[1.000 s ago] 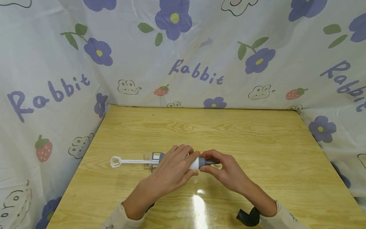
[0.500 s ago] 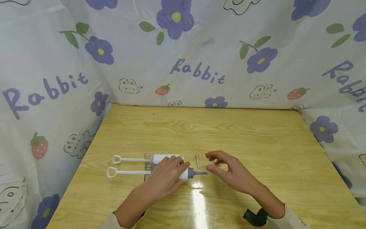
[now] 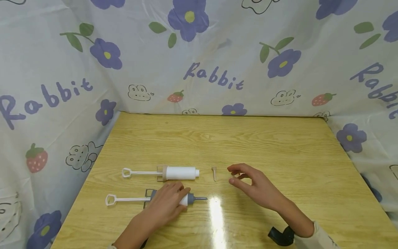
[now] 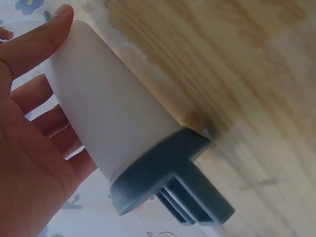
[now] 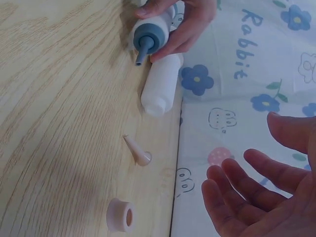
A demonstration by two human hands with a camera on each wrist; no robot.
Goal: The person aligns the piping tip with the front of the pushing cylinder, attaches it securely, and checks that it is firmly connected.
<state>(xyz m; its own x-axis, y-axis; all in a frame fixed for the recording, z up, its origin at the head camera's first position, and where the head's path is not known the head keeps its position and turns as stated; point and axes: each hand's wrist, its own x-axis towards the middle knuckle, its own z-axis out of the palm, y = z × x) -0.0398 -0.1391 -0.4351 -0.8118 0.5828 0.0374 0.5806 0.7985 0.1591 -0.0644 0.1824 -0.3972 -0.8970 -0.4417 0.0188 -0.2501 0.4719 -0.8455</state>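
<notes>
Drawn aside, a gray-tipped syringe (image 4: 108, 103), apparently assembled, stays clasped in the left hand (image 3: 166, 201). The right hand (image 3: 256, 185), fingers parted and empty, hangs near a beige nozzle (image 3: 214, 173).

Grey-fitted plunger tube (image 3: 184, 200): white barrel, held and partly covered; grey tapered nozzle fitted, directed at the right edge of the surface (image 3: 264, 145); white rod drawn out, looped handle toward the left edge. Beige-collared plunger tube (image 3: 181, 173): lies on its side, nearer the far edge and roughly parallel to it; rod drawn out leftward, stepped white mouth bare. Beige cone nozzle (image 3: 214, 173): detached, on its side, wide end toward the far edge. Beige ring (image 5: 116, 217): loose, round opening visible, rightward of the cone nozzle, not touching it.
</notes>
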